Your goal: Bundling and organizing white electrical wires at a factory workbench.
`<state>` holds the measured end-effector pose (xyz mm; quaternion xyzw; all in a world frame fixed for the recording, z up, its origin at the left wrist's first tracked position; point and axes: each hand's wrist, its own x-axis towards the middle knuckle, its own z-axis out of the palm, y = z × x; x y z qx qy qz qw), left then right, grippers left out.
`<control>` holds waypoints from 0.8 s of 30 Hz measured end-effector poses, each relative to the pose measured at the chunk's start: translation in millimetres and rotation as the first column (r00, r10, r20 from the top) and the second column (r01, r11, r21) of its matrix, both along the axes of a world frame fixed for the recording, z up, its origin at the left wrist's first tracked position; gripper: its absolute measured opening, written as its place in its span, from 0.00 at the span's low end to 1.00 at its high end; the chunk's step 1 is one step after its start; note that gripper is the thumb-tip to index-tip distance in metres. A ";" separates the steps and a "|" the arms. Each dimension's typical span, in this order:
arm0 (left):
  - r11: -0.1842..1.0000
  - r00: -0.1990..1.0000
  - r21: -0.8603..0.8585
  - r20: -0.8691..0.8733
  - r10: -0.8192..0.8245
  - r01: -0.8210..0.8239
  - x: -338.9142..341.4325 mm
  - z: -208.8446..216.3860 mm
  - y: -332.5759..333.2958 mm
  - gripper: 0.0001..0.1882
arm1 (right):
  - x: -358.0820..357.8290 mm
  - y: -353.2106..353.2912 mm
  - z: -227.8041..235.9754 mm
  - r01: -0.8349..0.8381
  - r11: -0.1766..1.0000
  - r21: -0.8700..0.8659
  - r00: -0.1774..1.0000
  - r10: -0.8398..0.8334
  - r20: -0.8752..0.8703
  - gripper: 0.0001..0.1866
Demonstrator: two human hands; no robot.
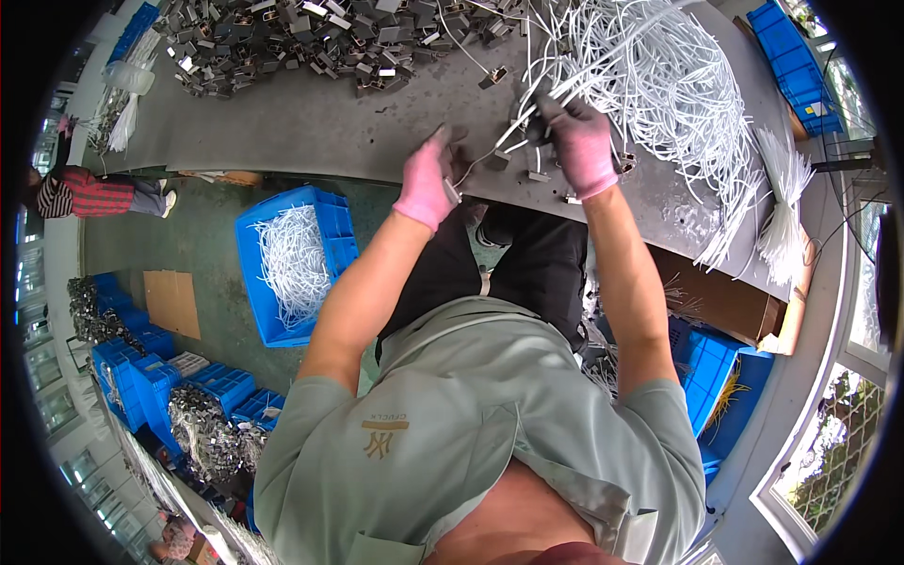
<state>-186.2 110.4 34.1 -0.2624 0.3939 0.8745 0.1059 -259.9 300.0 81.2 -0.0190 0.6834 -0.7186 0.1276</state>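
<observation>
My left hand (pixel 429 179), in a pink glove with dark fingertips, is closed near the table's front edge. A thin wire (pixel 478 162) runs from it toward the right, and a small metal piece shows below its palm; the exact grip is hidden. My right hand (pixel 579 146), gloved alike, pinches a white cable (pixel 513 135) that comes from the big heap of white cables (pixel 650 85). Small grey metal-cased parts (pixel 538 176) lie on the table between my hands. Another such part (pixel 493 76) lies farther back, on a white lead.
A large pile of grey metal-cased parts (pixel 311 42) covers the far left of the grey table (pixel 282 137). A blue crate (pixel 339 226) of white cables stands on the floor at left. More blue bins (pixel 711 367) sit at right. Another person (pixel 94 193) stands at far left.
</observation>
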 end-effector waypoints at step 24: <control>0.968 0.951 -0.083 -0.223 0.212 -0.235 -7.7 21.3 -31.8 0.21 | -38.5 -9.9 -4.1 -0.090 0.993 -0.079 0.991 0.097 0.088 0.15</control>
